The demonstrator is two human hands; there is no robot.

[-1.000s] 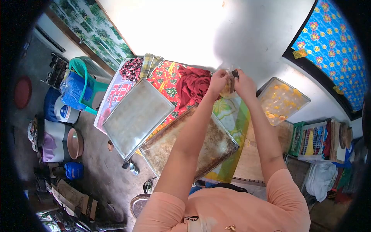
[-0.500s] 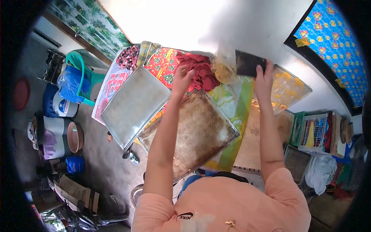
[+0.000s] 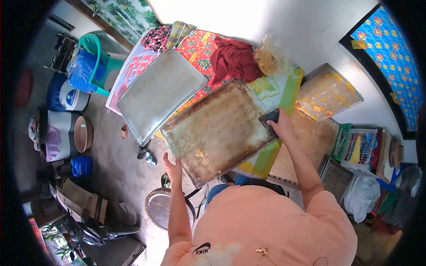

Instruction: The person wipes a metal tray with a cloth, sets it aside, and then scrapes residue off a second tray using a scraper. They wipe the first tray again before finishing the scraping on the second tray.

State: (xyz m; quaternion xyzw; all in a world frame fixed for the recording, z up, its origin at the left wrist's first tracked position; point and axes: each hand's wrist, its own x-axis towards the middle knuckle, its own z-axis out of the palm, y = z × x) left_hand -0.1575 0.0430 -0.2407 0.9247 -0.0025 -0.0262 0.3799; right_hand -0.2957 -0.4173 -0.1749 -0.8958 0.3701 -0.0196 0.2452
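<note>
My right hand (image 3: 282,126) is closed around a dark, flat rectangular piece (image 3: 270,116), whose exact kind I cannot make out. That piece is over the right edge of a browned, stained baking tray (image 3: 222,128). Near the tray's lower left edge is my left hand (image 3: 173,168), fingers apart and holding nothing. A cleaner grey metal tray (image 3: 162,95) lies to the left of the stained one. Beyond them sit a crumpled dark red cloth (image 3: 235,60) and a clear plastic bag (image 3: 267,60) with something yellowish inside.
A tray with yellow residue (image 3: 330,93) leans at the wall on the right. Below it are a wooden board (image 3: 306,144) and a white rack (image 3: 361,146). A green plastic chair (image 3: 100,66) stands left. A round stool (image 3: 162,208) is below my left hand.
My right hand has brought the dark piece down from near the wall to the stained tray's right edge. My left hand has moved down from the red cloth to the tray's lower left side.
</note>
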